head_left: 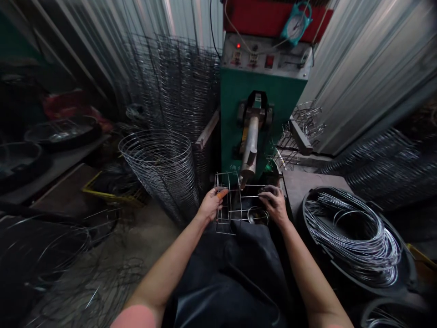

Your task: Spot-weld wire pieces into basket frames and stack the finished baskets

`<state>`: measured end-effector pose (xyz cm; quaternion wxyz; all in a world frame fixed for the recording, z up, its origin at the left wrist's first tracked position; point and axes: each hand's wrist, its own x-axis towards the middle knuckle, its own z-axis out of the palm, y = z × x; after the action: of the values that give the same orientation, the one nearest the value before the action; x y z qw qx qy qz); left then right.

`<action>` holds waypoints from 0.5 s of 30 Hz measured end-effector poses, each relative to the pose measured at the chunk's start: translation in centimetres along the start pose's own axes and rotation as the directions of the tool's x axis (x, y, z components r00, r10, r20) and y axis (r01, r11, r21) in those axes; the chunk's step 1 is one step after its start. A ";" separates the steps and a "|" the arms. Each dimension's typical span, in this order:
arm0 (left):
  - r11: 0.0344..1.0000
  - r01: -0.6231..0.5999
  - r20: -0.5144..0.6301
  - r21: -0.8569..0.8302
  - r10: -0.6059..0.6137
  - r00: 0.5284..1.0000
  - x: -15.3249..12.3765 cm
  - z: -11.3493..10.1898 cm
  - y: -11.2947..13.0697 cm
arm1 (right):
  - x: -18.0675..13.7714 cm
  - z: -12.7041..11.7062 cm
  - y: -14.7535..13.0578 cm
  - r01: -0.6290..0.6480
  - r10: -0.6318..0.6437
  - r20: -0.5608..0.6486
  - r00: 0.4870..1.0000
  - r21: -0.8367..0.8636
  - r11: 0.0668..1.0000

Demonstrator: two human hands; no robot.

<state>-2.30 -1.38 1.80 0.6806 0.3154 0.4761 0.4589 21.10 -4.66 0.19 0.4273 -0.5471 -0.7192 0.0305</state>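
A black tub [305, 218] of coiled steel wire [351, 237] sits right of a green spot welder [232, 114]. Below its electrode [249, 146], a wire cage frame [240, 205] lies crosswise, long axis left-right. The left hand [210, 205] seems to pinch its hoops; the right hand [275, 205] grips its rods.

A wire cage frame [228, 214] sits between the left hand [210, 205] and right hand [275, 205], just before the arm of a spot-welding machine [262, 114]. Left of the machine stands a stack of wire hoops [159, 171], with mesh panels [174, 86] behind it. To the near right, a tub [327, 266] holds coiled wire [351, 237]. Wire racks [300, 132] lie just right of the machine.
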 end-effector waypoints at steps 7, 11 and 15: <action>1.000 0.012 0.014 0.000 -0.012 1.000 0.8 0.2 0.0 | 0.9 -0.4 0.3 -0.023 0.024 0.013 1.000 -0.074 0.997; 1.000 0.021 0.017 -0.004 -0.021 1.000 1.1 0.3 -0.2 | 1.0 0.1 0.6 0.015 -0.013 0.024 1.000 -0.065 0.998; 1.000 0.023 0.013 -0.007 -0.023 1.000 1.4 0.2 -0.3 | 1.0 0.6 0.9 0.019 -0.017 0.035 0.999 -0.063 0.998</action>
<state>-1.83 -0.15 1.11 0.6901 0.3106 0.4735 0.4507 21.39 -3.19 -0.06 0.3972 -0.5534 -0.7320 0.0132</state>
